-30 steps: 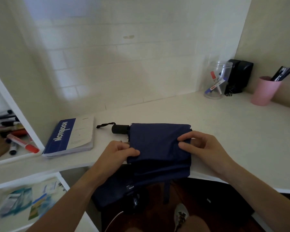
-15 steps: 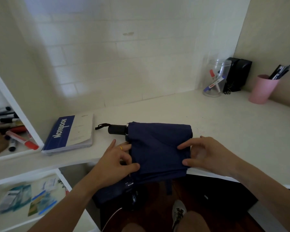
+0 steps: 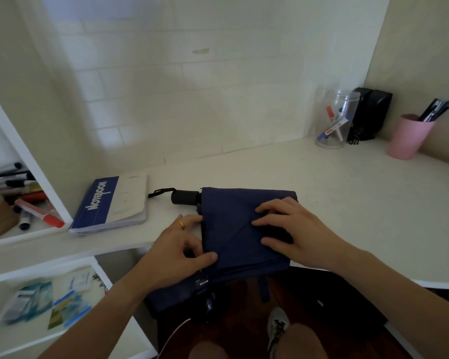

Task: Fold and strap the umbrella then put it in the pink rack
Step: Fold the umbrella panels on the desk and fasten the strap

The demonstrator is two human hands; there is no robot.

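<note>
We see the navy-blue fabric folding umbrella [image 3: 233, 216] lying at the near edge of the white tabletop [image 3: 347, 190]. Its black cylindrical handle [image 3: 186, 197] points left, and some cloth hangs over the edge. Our left grip [image 3: 171, 250] pinches the cloth's near-left corner, thumb on top. Our right grip [image 3: 293, 231] sets bent fingertips and thumb on the cloth's right part; we cannot tell whether it pinches. The pink cylindrical rack [image 3: 410, 138] stands far right, well apart.

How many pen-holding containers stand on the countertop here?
2. A clear jar of markers stands far right against the wall; a pink holder of dark pens stands further right, beyond a black box. Markers on the left shelf lie loose. More could sit out of frame.
</note>
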